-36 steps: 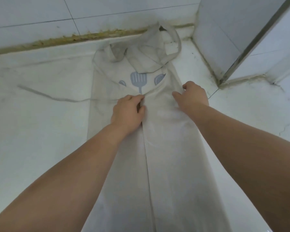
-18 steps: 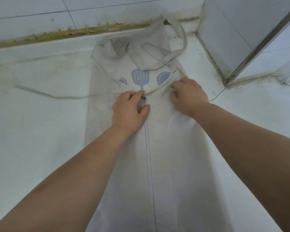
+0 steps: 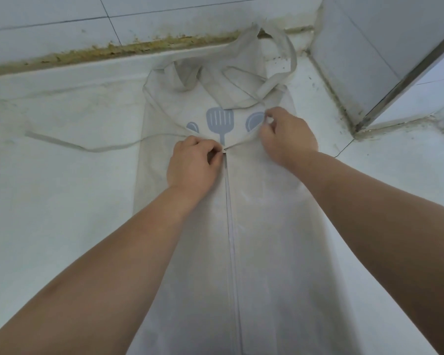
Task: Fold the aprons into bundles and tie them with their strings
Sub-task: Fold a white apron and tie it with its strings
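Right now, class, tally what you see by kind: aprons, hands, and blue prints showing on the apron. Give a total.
Apron: 1
Hands: 2, left hand and right hand
Blue prints: 3
Total: 6

One head-worn wide-angle view looks forward and down, close over the apron [image 3: 280,239]

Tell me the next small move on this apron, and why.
Probably lay the top corner of the right-hand flap flat at the centre line of the apron. The left hand pinches its corner down there, while the right hand pinches its edge, lifted beside the spatula print. Lower down, both flaps meet neatly.
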Tool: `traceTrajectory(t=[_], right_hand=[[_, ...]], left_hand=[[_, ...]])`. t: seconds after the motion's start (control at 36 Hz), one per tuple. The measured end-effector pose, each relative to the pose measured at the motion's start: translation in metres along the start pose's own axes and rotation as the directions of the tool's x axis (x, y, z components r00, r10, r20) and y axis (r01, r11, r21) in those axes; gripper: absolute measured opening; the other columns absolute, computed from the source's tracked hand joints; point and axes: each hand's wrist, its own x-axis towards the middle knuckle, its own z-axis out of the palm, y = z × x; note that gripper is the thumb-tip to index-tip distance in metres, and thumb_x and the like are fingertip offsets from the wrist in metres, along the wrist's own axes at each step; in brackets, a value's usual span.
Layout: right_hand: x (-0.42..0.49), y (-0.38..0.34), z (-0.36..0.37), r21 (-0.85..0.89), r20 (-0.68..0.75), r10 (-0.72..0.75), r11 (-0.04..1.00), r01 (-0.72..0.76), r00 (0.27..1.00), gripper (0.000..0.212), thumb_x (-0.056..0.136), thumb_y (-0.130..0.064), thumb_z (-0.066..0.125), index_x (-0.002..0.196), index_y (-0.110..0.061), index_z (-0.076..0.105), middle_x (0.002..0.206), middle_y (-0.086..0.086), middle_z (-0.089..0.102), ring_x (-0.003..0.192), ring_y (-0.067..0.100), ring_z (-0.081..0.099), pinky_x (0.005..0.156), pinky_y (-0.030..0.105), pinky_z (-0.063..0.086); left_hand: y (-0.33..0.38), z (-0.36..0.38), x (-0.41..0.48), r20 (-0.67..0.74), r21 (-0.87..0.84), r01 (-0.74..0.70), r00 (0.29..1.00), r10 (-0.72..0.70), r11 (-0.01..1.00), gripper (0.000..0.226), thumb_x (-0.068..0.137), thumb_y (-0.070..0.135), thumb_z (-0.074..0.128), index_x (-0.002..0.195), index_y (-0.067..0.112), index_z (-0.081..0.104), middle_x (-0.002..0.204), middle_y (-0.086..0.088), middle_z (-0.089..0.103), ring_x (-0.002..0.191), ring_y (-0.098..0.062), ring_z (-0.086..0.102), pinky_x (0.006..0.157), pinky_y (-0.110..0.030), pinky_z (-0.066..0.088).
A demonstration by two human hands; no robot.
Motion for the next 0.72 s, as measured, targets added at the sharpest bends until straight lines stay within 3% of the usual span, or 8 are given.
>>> traceTrajectory(t=[0.06, 0.11, 0.17, 0.25, 0.31, 0.39, 0.53, 0.72], right_hand=[[0.002, -0.008, -0.003, 0.193, 0.09, -0.011, 0.981, -0.007, 0.996, 0.06, 0.092, -0.02, 0.038, 0.148, -0.03, 0.019, 0.08, 0.006, 0.058, 0.071, 0.025, 0.054, 0.062, 0.033, 0.042], [0.004, -0.012, -0.004, 0.108, 0.185, -0.069, 0.993, 0.05, 0.98, 0.059, 0.09, -0.017, 0.042, 0.144, -0.033, 0.027, 0.076, 0.004, 0.053, 0.071, 0.024, 0.054, 0.055, 0.028, 0.04], [0.006, -0.012, -0.004, -0.032, 0.211, -0.097, 0.994, 0.106, 0.973, 0.026, 0.091, -0.018, 0.045, 0.114, -0.019, 0.056, 0.086, 0.003, 0.053, 0.083, 0.025, 0.054, 0.062, 0.027, 0.039], [0.002, -0.012, -0.01, 0.058, 0.152, -0.06, 0.997, 0.052, 0.987, 0.019, 0.091, -0.02, 0.044, 0.078, -0.011, 0.055, 0.083, 0.005, 0.055, 0.081, 0.023, 0.05, 0.069, 0.029, 0.04], [-0.004, -0.012, -0.016, 0.133, 0.022, -0.024, 0.991, 0.021, 0.999, 0.023, 0.092, -0.02, 0.044, 0.103, -0.012, 0.062, 0.104, 0.006, 0.062, 0.097, 0.024, 0.055, 0.081, 0.029, 0.042], [-0.013, -0.009, -0.023, 0.047, -0.127, 0.032, 0.999, -0.026, 0.991, 0.044, 0.092, -0.013, 0.039, 0.135, -0.013, 0.045, 0.134, 0.006, 0.049, 0.109, 0.027, 0.052, 0.082, 0.034, 0.041], [-0.022, 0.01, -0.02, -0.26, 0.011, 0.374, 0.897, -0.359, 0.927, 0.044, 0.088, -0.014, 0.045, 0.131, -0.006, 0.043, 0.129, 0.01, 0.045, 0.119, 0.031, 0.044, 0.086, 0.038, 0.04], [-0.029, 0.028, -0.024, -0.006, 0.073, 0.605, 0.795, -0.606, 0.793, 0.076, 0.089, -0.022, 0.047, 0.149, -0.007, 0.003, 0.149, 0.015, 0.021, 0.13, 0.039, 0.037, 0.103, 0.045, 0.035]], left_hand=[[-0.004, 0.0, 0.002, 0.003, -0.012, -0.024, 1.0, 0.024, 1.0, 0.021, 0.09, 0.028, 0.061, 0.107, 0.021, 0.071, 0.107, -0.005, 0.06, 0.111, -0.027, 0.049, 0.085, -0.029, 0.041], [-0.006, -0.001, 0.002, 0.006, -0.019, -0.036, 0.999, 0.036, 0.999, 0.021, 0.09, 0.029, 0.061, 0.107, 0.021, 0.071, 0.106, -0.005, 0.06, 0.11, -0.026, 0.051, 0.085, -0.029, 0.042], [-0.008, -0.001, 0.002, 0.018, -0.01, -0.039, 0.999, 0.039, 0.999, 0.022, 0.091, 0.03, 0.061, 0.108, 0.021, 0.07, 0.106, -0.004, 0.06, 0.109, -0.025, 0.052, 0.083, -0.028, 0.041], [-0.009, -0.002, 0.004, 0.019, 0.004, -0.037, 0.999, 0.037, 0.999, 0.021, 0.092, 0.028, 0.06, 0.108, 0.019, 0.07, 0.105, -0.006, 0.06, 0.107, -0.027, 0.052, 0.082, -0.029, 0.04], [-0.007, -0.003, 0.005, 0.017, 0.007, -0.035, 0.999, 0.035, 0.999, 0.021, 0.092, 0.028, 0.059, 0.106, 0.017, 0.07, 0.103, -0.007, 0.061, 0.105, -0.028, 0.053, 0.082, -0.03, 0.041], [-0.007, -0.002, 0.005, 0.005, 0.006, -0.02, 1.0, 0.02, 1.0, 0.02, 0.091, 0.027, 0.06, 0.103, 0.014, 0.07, 0.1, -0.009, 0.062, 0.102, -0.03, 0.054, 0.08, -0.031, 0.042], [-0.006, -0.001, 0.008, -0.004, 0.006, 0.012, 1.0, -0.012, 1.0, 0.018, 0.09, 0.026, 0.061, 0.099, 0.012, 0.07, 0.096, -0.011, 0.062, 0.097, -0.031, 0.056, 0.081, -0.032, 0.044], [-0.007, -0.011, 0.001, -0.023, 0.17, 0.072, 0.997, -0.069, 0.983, 0.029, 0.093, 0.03, 0.053, 0.118, 0.019, 0.064, 0.12, -0.008, 0.057, 0.114, -0.032, 0.046, 0.087, -0.037, 0.038]])
